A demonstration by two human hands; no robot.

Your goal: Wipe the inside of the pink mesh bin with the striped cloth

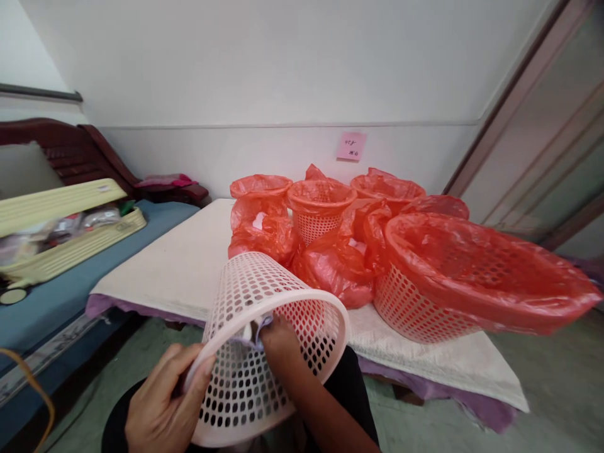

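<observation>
A white perforated plastic wastebasket (214, 415) lies tilted over my lap, its mouth toward me. My left hand (165, 396) is closed round the left side of its rim, thumb on the near face. Reaching inside the basket, my right hand (278, 340) grips a pale bluish-white cloth (259, 330) against the inner wall; part of the cloth and the fingertips are hidden. Just beyond stand a basket with a red plastic bag over its rim (425, 296) and a bunched red plastic bag (330, 264).
More red-lined baskets (321, 207) stand along the back of the white-covered low table (165, 251). A pink note (352, 146) is stuck on the wall. To the left, an open cream suitcase (70, 251) with packed items lies on a blue bed (160, 220).
</observation>
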